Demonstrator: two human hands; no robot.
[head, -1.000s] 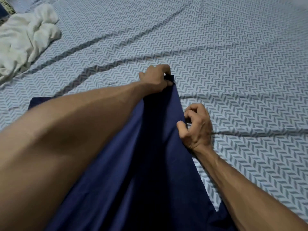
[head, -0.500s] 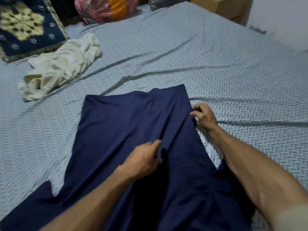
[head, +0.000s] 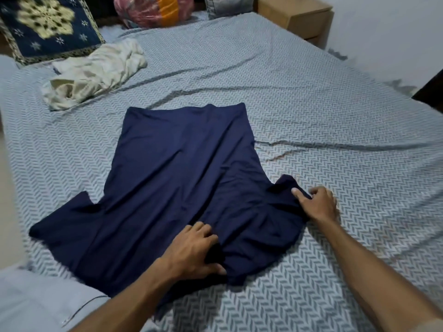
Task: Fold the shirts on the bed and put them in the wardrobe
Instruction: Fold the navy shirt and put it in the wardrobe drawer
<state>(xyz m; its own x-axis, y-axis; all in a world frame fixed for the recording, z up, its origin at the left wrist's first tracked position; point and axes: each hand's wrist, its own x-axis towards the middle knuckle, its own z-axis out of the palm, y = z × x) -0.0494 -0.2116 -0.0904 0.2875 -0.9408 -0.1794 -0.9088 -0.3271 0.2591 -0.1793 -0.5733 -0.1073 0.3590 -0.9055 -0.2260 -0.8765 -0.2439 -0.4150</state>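
A navy blue shirt (head: 172,168) lies spread on the bed (head: 323,111), hem toward the far side, sleeves toward me. Its right side is folded inward along the body. My left hand (head: 194,250) grips a bunch of the cloth near the collar end. My right hand (head: 316,204) pinches the right sleeve's edge between thumb and curled fingers. A crumpled cream shirt (head: 96,73) lies at the far left of the bed.
A navy cushion (head: 45,27) with a cream flower pattern sits at the bed's head, with a pink and orange bundle (head: 153,9) beside it. A wooden bedside cabinet (head: 297,15) stands at the far right. The sheet is grey with a chevron pattern.
Both hands have moved down from the shirt's far hem toward me. The left now holds cloth near the collar, the right holds the sleeve. The camera has pulled back, showing the whole shirt.
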